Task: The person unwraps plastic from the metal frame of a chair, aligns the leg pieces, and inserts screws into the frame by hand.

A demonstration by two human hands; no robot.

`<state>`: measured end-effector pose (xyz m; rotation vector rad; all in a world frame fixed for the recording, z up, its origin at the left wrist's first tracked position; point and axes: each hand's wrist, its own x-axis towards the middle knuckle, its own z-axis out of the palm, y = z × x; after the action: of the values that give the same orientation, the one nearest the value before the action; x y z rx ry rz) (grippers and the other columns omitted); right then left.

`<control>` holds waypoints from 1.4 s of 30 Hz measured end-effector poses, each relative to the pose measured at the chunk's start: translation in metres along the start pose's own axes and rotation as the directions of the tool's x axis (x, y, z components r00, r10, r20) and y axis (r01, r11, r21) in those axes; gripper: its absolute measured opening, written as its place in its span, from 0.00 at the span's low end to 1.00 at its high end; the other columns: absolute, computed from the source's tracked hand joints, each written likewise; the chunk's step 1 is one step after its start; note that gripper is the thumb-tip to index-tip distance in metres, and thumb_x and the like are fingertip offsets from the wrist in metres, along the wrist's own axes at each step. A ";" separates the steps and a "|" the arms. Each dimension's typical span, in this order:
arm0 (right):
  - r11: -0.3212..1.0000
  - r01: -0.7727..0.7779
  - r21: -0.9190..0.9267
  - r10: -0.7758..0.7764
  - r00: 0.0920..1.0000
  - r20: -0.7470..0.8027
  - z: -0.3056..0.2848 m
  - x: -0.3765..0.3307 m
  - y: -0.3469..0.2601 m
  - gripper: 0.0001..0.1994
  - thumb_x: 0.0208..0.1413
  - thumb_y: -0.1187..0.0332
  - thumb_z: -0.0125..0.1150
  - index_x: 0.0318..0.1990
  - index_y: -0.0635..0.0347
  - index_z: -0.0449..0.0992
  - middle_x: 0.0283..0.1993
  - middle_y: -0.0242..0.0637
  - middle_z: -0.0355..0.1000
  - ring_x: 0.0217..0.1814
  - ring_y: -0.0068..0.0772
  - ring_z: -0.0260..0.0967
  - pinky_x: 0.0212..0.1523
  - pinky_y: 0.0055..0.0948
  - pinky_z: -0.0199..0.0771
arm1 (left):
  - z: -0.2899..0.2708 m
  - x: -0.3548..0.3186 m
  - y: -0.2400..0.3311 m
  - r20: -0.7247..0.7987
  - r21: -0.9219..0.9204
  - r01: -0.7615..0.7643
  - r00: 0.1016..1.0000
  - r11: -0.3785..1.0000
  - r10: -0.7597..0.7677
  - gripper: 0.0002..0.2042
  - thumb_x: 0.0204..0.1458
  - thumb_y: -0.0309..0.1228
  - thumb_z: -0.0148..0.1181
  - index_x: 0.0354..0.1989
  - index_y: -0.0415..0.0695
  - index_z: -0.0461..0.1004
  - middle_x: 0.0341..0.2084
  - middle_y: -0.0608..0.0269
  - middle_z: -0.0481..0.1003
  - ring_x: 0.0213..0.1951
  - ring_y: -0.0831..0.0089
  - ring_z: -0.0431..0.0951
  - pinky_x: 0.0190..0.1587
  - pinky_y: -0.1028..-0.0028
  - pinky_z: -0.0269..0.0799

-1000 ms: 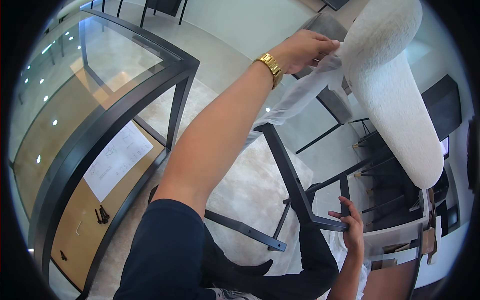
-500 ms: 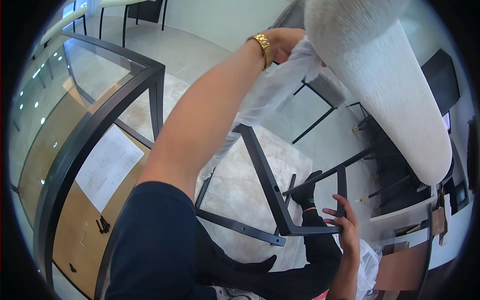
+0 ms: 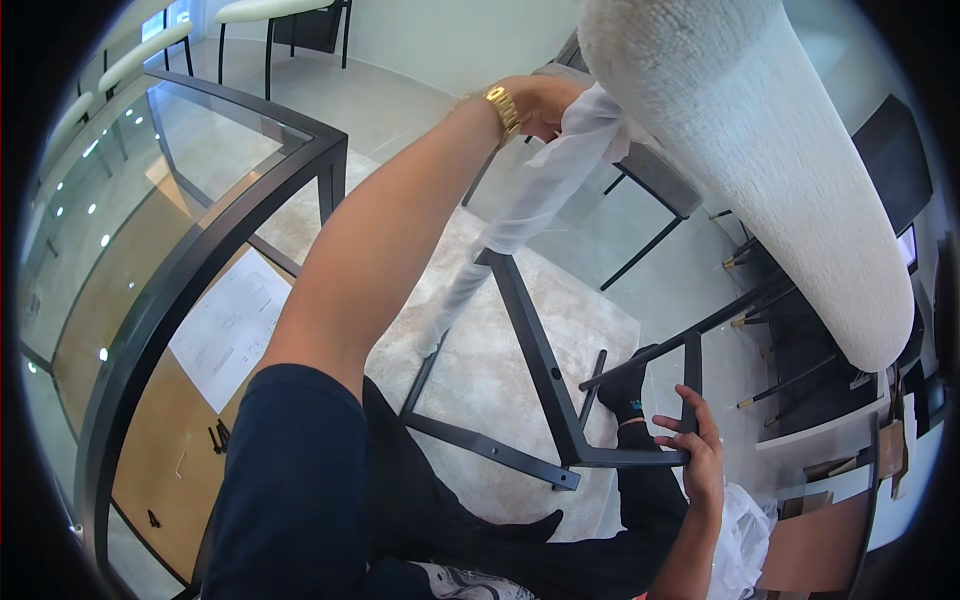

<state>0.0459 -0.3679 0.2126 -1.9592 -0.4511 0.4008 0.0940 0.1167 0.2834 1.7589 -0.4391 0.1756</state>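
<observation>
The right hand [image 3: 703,455] is loosely holding the lower corner of a black square-tube metal frame [image 3: 540,355], its fingers curling partway round; the forearm is rising from below. Beside it, a crumpled translucent plastic bag [image 3: 742,540] is lying, its contents unclear. The left arm is stretching up and forward, wearing a gold link watch [image 3: 503,112]; the left hand [image 3: 550,103] is touching a translucent white plastic wrap [image 3: 545,195], but its fingers are hidden, so I cannot tell how far they are closing. That wrap is sheathing 1 bar of the frame, near a white fleecy cushioned piece [image 3: 790,150]. The frame is standing over a mottled beige rug [image 3: 490,365].

Leftward, a black-framed glass-topped table [image 3: 225,218] is carrying, on its tan lower shelf [image 3: 200,492], 1 white printed sheet [image 3: 230,325] toward the far end, black screws [image 3: 219,436] by the right edge and 1 L-shaped hex key [image 3: 181,464]. Farther off, a grey upholstered chair [image 3: 662,182] is standing.
</observation>
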 end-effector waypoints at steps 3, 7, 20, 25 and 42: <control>1.000 -0.005 -0.007 0.005 1.000 -0.002 0.000 0.000 -0.002 0.36 0.43 0.77 0.44 0.68 0.62 0.65 0.66 0.46 0.63 0.57 0.39 0.75 0.50 0.30 0.77 | 0.010 -0.015 -0.013 -0.234 0.227 0.221 0.958 0.949 -0.167 0.19 0.52 0.42 0.67 0.44 0.40 0.80 0.41 0.59 0.81 0.40 0.72 0.80 0.43 0.67 0.77; 1.000 0.018 0.024 -0.018 1.000 0.010 0.009 0.010 -0.004 0.36 0.43 0.77 0.44 0.67 0.62 0.65 0.67 0.47 0.63 0.57 0.40 0.76 0.49 0.29 0.78 | -0.002 -0.055 -0.059 -0.495 0.624 0.597 0.801 0.504 -0.337 0.16 0.51 0.41 0.66 0.38 0.38 0.80 0.31 0.56 0.82 0.33 0.69 0.82 0.38 0.65 0.77; 0.991 0.017 0.130 -0.014 1.000 -0.018 0.006 0.013 -0.003 0.36 0.42 0.76 0.45 0.67 0.66 0.63 0.70 0.47 0.57 0.56 0.45 0.75 0.49 0.34 0.82 | 0.132 -0.018 0.021 -0.427 -0.848 -0.424 0.902 0.318 0.065 0.18 0.66 0.35 0.49 0.62 0.48 0.68 0.58 0.66 0.68 0.58 0.65 0.68 0.59 0.60 0.63; 0.989 0.033 0.145 -0.032 0.999 -0.010 0.004 0.016 0.001 0.36 0.43 0.77 0.44 0.67 0.67 0.62 0.72 0.47 0.55 0.57 0.46 0.75 0.49 0.34 0.83 | 0.137 0.005 0.030 -0.526 -0.848 -0.530 0.830 -0.031 0.185 0.13 0.66 0.35 0.47 0.57 0.51 0.70 0.57 0.69 0.67 0.60 0.64 0.64 0.64 0.54 0.57; 0.990 0.026 0.140 -0.025 1.000 -0.009 0.003 0.017 0.005 0.36 0.43 0.79 0.44 0.68 0.64 0.62 0.71 0.47 0.56 0.56 0.43 0.75 0.50 0.33 0.82 | 0.100 -0.127 0.019 -0.743 -0.621 -0.668 0.668 0.410 -0.037 0.06 0.61 0.31 0.60 0.40 0.42 0.74 0.34 0.65 0.72 0.40 0.71 0.72 0.44 0.70 0.68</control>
<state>0.0599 -0.3597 0.2059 -1.8169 -0.4319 0.3986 -0.0418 0.0422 0.2329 0.4299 -0.2608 0.7378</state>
